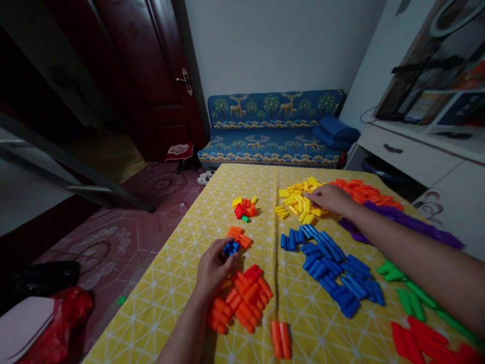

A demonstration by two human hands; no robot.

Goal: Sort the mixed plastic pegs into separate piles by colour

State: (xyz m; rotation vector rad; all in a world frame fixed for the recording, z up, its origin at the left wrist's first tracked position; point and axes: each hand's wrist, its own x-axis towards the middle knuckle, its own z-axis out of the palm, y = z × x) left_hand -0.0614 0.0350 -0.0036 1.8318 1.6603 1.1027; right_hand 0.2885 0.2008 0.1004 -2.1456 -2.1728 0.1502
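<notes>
My left hand (215, 268) is curled around a small cluster of blue plastic building pieces (231, 247), low over the table. Orange joined pieces (239, 236) lie just beyond it, and a larger orange-red group (248, 298) is beside its wrist on the near side. Stretched out to the far right, my right hand (329, 198) has its thumb and fingers together at a yellow plastic building piece (303, 202) in the yellow pile. Its fingertips partly cover that piece. Blue pieces (326, 258) spread out below my right forearm.
A yellow patterned cloth (170, 303) covers the table. Other piles are red-orange (366, 192), purple (409, 222), green (405, 288) and red (424, 344). A small mixed cluster (245, 207) sits farther back. Behind the table stands a blue sofa (265, 141); white drawers (409, 156) are at right.
</notes>
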